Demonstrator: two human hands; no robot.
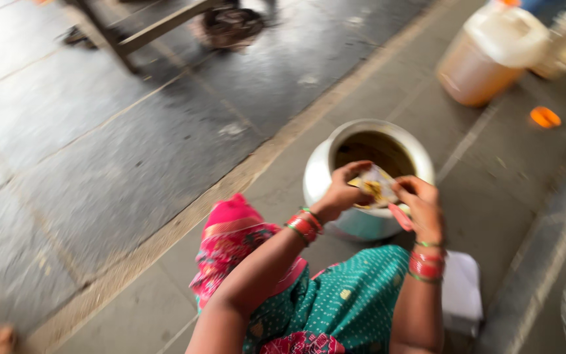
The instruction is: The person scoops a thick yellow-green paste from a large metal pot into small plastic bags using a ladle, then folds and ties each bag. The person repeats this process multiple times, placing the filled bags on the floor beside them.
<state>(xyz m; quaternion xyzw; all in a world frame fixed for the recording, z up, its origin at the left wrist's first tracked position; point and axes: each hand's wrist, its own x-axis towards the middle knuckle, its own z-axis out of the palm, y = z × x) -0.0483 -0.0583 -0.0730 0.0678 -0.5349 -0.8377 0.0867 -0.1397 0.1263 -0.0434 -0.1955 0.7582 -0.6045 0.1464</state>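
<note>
Both hands (381,196) grip packet (376,185); pot (367,177) below

Both bare forearms reach forward and upward from the lower edge of the view, converging so that the hands meet close together. The left hand (343,191) is bent at the wrist, fingers curled inward and pinched toward the right hand, thumb side up. The right hand (420,206) sits just beside it, slightly lower, its fingers also curled and pinched, knuckles turned outward. Both wrists wear stacked red and green bangles. The left forearm slants up from the lower middle; the right forearm rises almost straight, elbow bent near the body. The fingertips are blurred by motion.
</note>
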